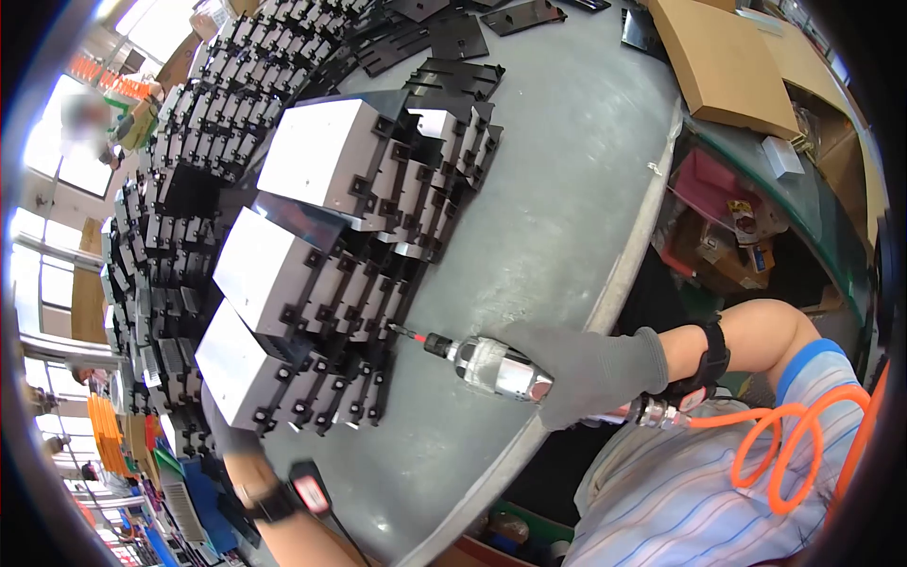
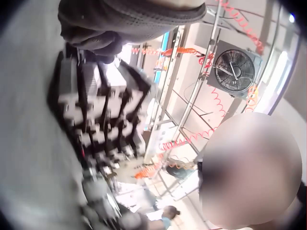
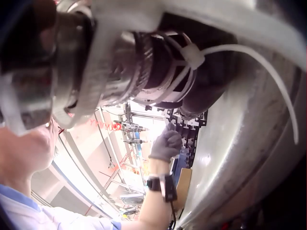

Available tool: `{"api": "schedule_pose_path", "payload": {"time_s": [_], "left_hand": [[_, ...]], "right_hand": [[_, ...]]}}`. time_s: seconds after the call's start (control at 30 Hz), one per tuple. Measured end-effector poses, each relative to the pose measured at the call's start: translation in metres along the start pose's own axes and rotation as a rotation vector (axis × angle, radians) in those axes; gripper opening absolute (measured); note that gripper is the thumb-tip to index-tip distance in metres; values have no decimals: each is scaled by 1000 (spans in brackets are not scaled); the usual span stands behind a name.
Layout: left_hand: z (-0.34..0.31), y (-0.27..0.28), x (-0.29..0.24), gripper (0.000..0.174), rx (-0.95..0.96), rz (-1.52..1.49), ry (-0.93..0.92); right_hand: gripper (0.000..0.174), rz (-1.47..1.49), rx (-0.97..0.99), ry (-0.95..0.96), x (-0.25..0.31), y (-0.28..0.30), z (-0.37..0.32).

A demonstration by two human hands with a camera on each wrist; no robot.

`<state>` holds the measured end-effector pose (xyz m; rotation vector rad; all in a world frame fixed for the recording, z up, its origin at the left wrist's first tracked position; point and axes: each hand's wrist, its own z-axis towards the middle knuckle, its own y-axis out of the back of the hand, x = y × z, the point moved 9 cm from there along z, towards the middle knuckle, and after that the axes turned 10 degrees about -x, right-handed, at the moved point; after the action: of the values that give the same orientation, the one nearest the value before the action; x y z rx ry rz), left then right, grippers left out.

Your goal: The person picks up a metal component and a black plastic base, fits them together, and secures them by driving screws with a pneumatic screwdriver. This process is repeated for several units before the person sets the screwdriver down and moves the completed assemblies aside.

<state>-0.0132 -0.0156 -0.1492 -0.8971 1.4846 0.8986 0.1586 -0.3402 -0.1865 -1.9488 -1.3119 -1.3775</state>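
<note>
In the head view, the right hand [image 1: 595, 373], in a grey glove, is at four o'clock and grips the power screwdriver [image 1: 501, 369]. Its fingers are closed round the body of this tool, which lies at five o'clock. The red and black bit [image 1: 416, 336] points toward ten o'clock, to the black brackets [image 1: 345, 317] on the side of the white blocks. The tip is very near to them, but I cannot tell if it touches.

Three white blocks stand on the grey table [image 1: 529, 189]: the near block [image 1: 236, 364] between eight and nine o'clock, the middle block [image 1: 265, 269] at nine, the far block [image 1: 316, 151] between ten and eleven.

The left hand [image 3: 166, 143], also gloved, is at eight o'clock in the head view, at the outer end of the near block. Its fingers look bent in the right wrist view; I cannot tell whether they pinch the block or only press on it.

Many rows of similar parts [image 1: 227, 113] are at ten o'clock, and flat black plates [image 1: 458, 38] at twelve. A cardboard box [image 1: 727, 71] lies at two o'clock. The orange hose [image 1: 803, 416] curls at four o'clock.
</note>
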Motion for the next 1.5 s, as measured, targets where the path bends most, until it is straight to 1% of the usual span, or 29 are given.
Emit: {"api": "schedule_pose_path", "payload": {"time_s": [0.03, 0.07, 0.13, 0.17, 0.2, 0.27, 0.4, 0.47, 0.5, 0.57, 0.7, 0.77, 0.9, 1.0, 1.07, 1.1, 1.2, 1.27, 1.3, 1.4, 1.47, 1.5], "left_hand": [[13, -2, -5, 34, 16, 3, -10], [26, -5, -10, 34, 31, 4, -21], [51, -15, -13, 34, 65, 10, -28], [62, -22, -12, 34, 81, 12, -24], [73, -28, -10, 34, 96, 16, -19], [90, -34, -6, 35, 118, 34, -5], [113, -41, 9, 35, 142, 38, 25], [121, -44, 14, 36, 153, 42, 35], [125, -44, 16, 36, 156, 46, 40], [129, -44, 20, 36, 160, 45, 49], [135, -49, 21, 37, 173, 50, 56], [138, -50, 24, 37, 177, 59, 66], [140, -50, 33, 38, 180, 67, 88], [141, -47, 38, 39, 176, 68, 101], [142, -48, 38, 39, 177, 70, 103], [143, -48, 38, 39, 177, 70, 105], [145, -52, 38, 40, 181, 70, 108], [147, -57, 38, 41, 191, 66, 109], [148, -59, 38, 41, 193, 65, 110], [149, -60, 38, 42, 195, 62, 112], [147, -59, 34, 42, 194, 61, 110], [145, -57, 30, 42, 190, 60, 104]], "right_hand": [[63, 1, 8, 23, 0, 0, -1], [63, 8, -6, 30, -5, -1, 2], [61, -72, -135, 265, -3, -1, 5], [65, -98, -165, 269, -5, -1, 5], [65, -92, -176, 261, -5, 1, 5], [71, -66, -116, 187, -6, -4, 2], [76, -89, -79, 187, 2, -6, 4], [68, -29, 19, -50, -6, -15, 4], [68, -25, 21, -55, -8, -18, 5], [58, -67, -28, 8, -7, -17, 6], [52, -34, -56, 26, -8, -17, 7], [87, 4, 17, -126, -15, -20, 7], [87, 100, 80, -183, -16, -25, 5], [88, 67, 39, -143, -20, -27, 7], [62, -23, -76, 88, -9, -21, 7], [62, -23, -74, 86, -9, -22, 8], [63, 5, -62, 76, -6, -21, 10], [87, 64, 13, -108, -11, -25, 10], [87, 63, 13, -109, -11, -25, 10], [86, 67, 12, -90, -9, -26, 11], [55, 81, -76, 10, -6, -22, 11], [55, 80, -72, 17, -11, -23, 9]]}}
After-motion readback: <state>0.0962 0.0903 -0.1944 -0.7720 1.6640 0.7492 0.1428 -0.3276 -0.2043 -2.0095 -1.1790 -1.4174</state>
